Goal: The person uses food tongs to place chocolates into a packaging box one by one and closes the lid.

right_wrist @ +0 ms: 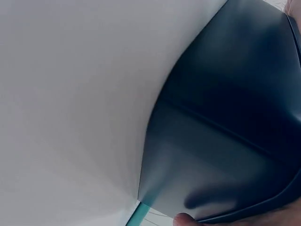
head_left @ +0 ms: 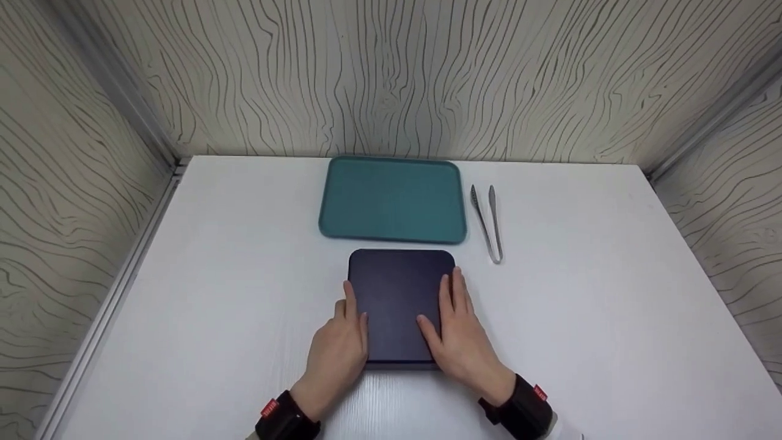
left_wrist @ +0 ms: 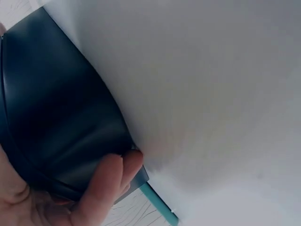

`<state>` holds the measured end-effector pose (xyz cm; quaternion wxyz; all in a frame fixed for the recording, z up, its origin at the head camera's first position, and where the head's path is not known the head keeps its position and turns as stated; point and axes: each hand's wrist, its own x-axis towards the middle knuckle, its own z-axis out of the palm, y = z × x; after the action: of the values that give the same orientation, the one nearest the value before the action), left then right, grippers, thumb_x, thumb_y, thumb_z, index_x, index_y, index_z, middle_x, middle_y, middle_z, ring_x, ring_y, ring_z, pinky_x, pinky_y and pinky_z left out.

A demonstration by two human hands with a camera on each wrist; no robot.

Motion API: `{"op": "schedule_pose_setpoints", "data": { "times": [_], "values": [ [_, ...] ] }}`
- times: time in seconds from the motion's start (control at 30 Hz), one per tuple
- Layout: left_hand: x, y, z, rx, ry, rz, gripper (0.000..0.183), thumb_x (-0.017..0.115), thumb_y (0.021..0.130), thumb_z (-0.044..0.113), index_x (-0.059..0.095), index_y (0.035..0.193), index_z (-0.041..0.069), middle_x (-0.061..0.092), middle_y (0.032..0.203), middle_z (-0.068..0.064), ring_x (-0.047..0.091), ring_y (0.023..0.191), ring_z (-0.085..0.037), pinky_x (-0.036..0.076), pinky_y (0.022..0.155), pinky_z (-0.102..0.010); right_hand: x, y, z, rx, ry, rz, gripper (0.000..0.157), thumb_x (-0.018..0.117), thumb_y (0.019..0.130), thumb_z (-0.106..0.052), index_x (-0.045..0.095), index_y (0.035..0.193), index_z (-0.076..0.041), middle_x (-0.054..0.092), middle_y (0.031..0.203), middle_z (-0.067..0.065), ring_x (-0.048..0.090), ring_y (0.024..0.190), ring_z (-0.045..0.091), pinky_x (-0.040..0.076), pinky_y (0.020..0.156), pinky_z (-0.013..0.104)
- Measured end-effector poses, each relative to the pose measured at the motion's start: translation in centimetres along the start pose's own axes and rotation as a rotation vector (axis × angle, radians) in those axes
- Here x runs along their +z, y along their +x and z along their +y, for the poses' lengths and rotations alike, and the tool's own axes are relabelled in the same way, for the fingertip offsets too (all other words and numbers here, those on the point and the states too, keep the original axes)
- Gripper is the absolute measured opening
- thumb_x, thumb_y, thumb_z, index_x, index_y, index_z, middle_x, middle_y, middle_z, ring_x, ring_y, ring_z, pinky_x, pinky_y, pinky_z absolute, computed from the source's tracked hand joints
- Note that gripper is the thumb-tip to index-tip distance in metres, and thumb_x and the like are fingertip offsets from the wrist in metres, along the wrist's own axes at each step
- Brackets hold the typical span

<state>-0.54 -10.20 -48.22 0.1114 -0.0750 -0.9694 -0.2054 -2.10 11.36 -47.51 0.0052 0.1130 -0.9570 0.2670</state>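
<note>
A dark blue rectangular box (head_left: 397, 299) with rounded corners and a flat top stands near the front of the table. Along its upper edge runs a thin lip, visible in both wrist views. My left hand (head_left: 339, 345) lies against its left side, thumb along the top edge and index finger stretched forward. In the left wrist view, two fingertips (left_wrist: 134, 160) touch the side wall (left_wrist: 70, 89). On the other side, my right hand (head_left: 464, 342) rests at the right edge with fingers straight, its thumb on the top. The inside of the box is hidden.
Behind the box lies a teal tray (head_left: 392, 198), close to the back wall. Metal tongs (head_left: 496, 235) lie spread to the right of the tray. The white table (head_left: 580, 293) is bordered by wood-patterned panels (head_left: 391, 79) at the back and both sides.
</note>
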Motion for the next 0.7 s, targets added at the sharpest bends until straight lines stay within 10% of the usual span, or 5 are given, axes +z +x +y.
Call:
{"op": "schedule_pose_setpoints", "data": {
  "times": [0.27,0.57,0.7],
  "values": [
    [-0.9,0.7,-0.1,0.065,0.086,0.032,0.056,0.062,0.104,0.018,0.048,0.147,-0.015,0.072,0.115,-0.024,0.069,0.064,-0.024,0.055,0.050,-0.033,-1.1,0.4,0.1,-0.003,-0.035,-0.046,0.082,0.056,0.107,-0.041,0.024,0.162,0.012,0.011,0.173,0.034,0.020,0.162,0.049,0.036,0.126,0.060],
    [-0.2,6.8,-1.5,0.134,0.068,-0.024,0.053,0.052,0.110,0.028,0.050,0.150,-0.007,0.056,0.151,-0.029,0.072,0.115,-0.040,0.066,0.073,-0.043,-2.7,5.6,1.5,-0.022,-0.069,-0.120,0.082,0.054,0.108,-0.044,0.021,0.164,0.007,0.017,0.174,0.031,0.018,0.163,0.047,0.027,0.131,0.061],
    [0.7,8.1,-1.7,0.123,0.026,-0.047,0.053,0.047,0.111,0.025,0.045,0.153,-0.008,0.057,0.146,-0.028,0.072,0.107,-0.041,0.065,0.075,-0.044,-2.2,7.1,1.9,-0.037,-0.059,-0.140,0.080,0.049,0.110,-0.043,0.018,0.165,0.007,0.020,0.172,0.031,0.023,0.162,0.046,0.029,0.130,0.059]
  ]
}}
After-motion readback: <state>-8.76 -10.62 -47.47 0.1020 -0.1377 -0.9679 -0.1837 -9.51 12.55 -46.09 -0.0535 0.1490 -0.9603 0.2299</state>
